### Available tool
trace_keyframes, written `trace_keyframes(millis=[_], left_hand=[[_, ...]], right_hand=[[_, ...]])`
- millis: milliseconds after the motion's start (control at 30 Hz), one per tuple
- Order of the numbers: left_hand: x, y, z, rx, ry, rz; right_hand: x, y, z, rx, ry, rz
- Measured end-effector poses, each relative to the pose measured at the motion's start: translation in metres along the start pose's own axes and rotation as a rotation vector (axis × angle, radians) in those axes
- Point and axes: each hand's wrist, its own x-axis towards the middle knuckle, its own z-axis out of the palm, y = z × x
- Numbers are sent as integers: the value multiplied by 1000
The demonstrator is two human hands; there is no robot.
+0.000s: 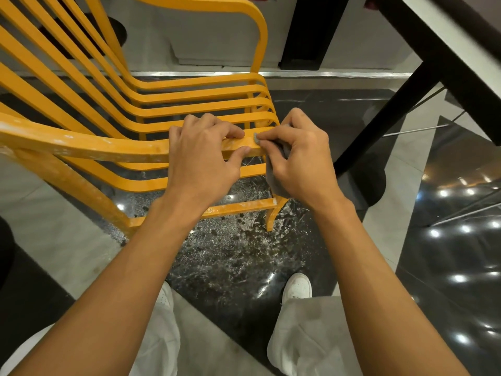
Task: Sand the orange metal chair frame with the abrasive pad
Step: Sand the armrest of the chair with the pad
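Beyond my forearms (130, 283), the fingers (271, 137) of my right hand (301, 161) pinched the grey abrasive pad (272, 177) onto the orange chair frame (189, 97) at the front end of its near armrest (108, 146), a rail running off to my left, which my left hand (202, 161) gripped just beside.

Armrest (108, 146) top free toward the rear; front end taken by left grip (200, 156) & right grip (295, 158) w/ pad (276, 180). Beyond armrest, seat slats (203, 104) leave narrow gaps. Right of armrest: open floor (325, 104), then slanting black table leg (385, 115).
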Motion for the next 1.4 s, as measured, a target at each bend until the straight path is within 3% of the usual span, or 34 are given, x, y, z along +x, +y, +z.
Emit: trace_keyframes(millis=[267,467,700,867,1067,1267,1400], left_hand=[[0,-1,-1,0,-4,-7],[0,-2,-2,-7,-9,0],[-2,-3,-3,-5,-11,6],[-3,-6,-5,-12,-13,8],[-3,-8,-8,-11,-7,-2],[-4,-10,-10,-19,-22,-9],[-5,-12,-13,-9,-13,-14]], right_hand=[[3,3,0,-66,61,60],[4,3,-9,11,-60,-15],[8,-2,3,-54,33,35],[6,0,-5,5,-75,-38],[9,2,1,-59,32,34],[6,-2,-2,28,-73,-57],[9,3,-4,-1,-8,5]])
